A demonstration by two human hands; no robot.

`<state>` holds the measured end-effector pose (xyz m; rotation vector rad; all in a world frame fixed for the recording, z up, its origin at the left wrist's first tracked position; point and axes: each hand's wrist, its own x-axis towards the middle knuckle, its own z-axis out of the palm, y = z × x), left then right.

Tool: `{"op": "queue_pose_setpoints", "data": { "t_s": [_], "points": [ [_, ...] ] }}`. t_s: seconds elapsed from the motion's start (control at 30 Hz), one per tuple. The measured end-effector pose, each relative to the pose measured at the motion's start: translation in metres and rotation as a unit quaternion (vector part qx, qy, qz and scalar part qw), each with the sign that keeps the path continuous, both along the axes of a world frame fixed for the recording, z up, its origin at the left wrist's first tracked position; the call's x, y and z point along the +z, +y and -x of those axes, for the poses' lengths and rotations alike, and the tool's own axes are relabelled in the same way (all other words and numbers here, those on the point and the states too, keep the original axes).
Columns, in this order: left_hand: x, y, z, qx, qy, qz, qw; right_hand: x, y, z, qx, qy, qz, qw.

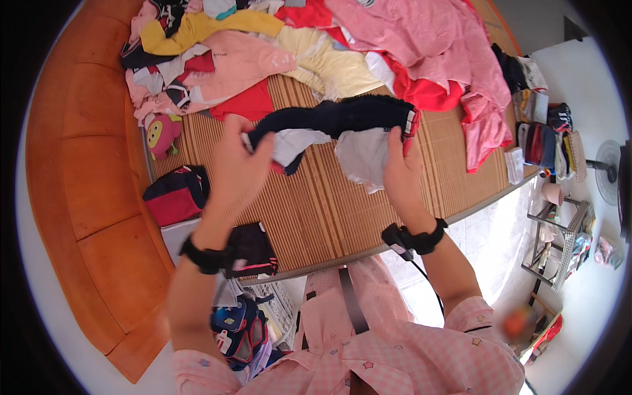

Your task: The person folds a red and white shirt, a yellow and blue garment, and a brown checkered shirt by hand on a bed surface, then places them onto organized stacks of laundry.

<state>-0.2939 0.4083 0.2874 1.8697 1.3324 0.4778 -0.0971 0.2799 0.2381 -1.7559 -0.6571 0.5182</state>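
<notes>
Between my two hands a navy garment [336, 117] with pale grey patches and red-and-white trim is stretched above the bamboo mat [309, 210]. Its kind is hard to tell. My left hand [245, 158] grips one end, thumb on the near side. At the other end, by the striped trim, my right hand [403, 164] pinches the cloth, with a grey flap hanging beside the thumb. Each wrist wears a black band. Left of my left hand lie a folded navy-and-red garment [178, 196] and a pink-and-green plush toy [162, 135].
Heaped clothes [230, 62] cover the mat's far side, with a pink garment [434, 39] at the right. An orange sofa [85, 171] borders the left. Folded dark clothing [249, 250] lies near the front edge. Clothing stacks [546, 145], a fan [605, 172] and a rack [558, 243] stand right.
</notes>
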Motion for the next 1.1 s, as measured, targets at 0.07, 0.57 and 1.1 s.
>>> {"op": "queue_pose_setpoints", "data": {
  "t_s": [0.07,0.57,1.1],
  "points": [
    [0.011,-0.035,-0.024,0.045,-0.112,-0.006,0.993,0.023,0.002,0.015,-0.043,0.014,-0.025,0.999],
    [0.091,-0.208,-0.1,0.053,-0.507,0.137,0.849,0.109,-0.118,0.024,0.201,-0.202,-0.161,0.945],
    [0.118,-0.322,-0.278,-0.016,-0.422,0.134,0.896,0.123,-0.258,-0.151,0.163,-0.255,-0.241,0.922]
  ]
}}
